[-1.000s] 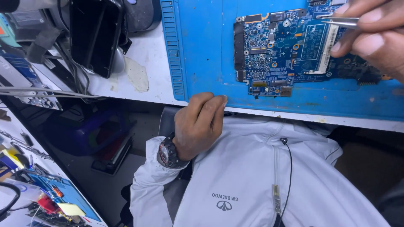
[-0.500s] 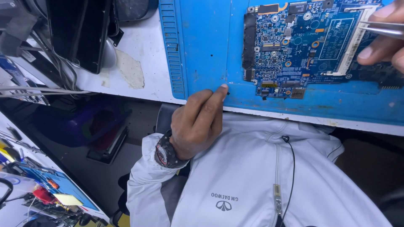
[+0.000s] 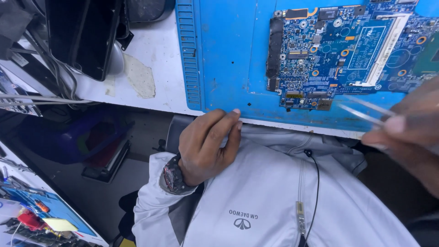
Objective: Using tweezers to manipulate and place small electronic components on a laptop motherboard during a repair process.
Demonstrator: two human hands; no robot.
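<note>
On the white workbench, one blue work mat is spread, and one blue circuit board is laid flat on its upper right part, well inside the mat's edges. One left hand is rested at the near edge of the bench, its fingertips touching the mat's lower border; the fingers are loosely curled and nothing is grasped in them. One dark wristwatch is worn on that wrist, above a white jacket with one zip running down its front. One right hand is seen blurred at the right edge, its fingers pinched around one pair of slim metal tweezers. Two thin prongs are counted, pointed up and left, their tips held just below the board's lower edge; whether they touch the mat cannot be told. One black device is stood at the upper left of the bench, with several grey cables trailing beside it. A second blue mat with small tools is seen at the lower left.
</note>
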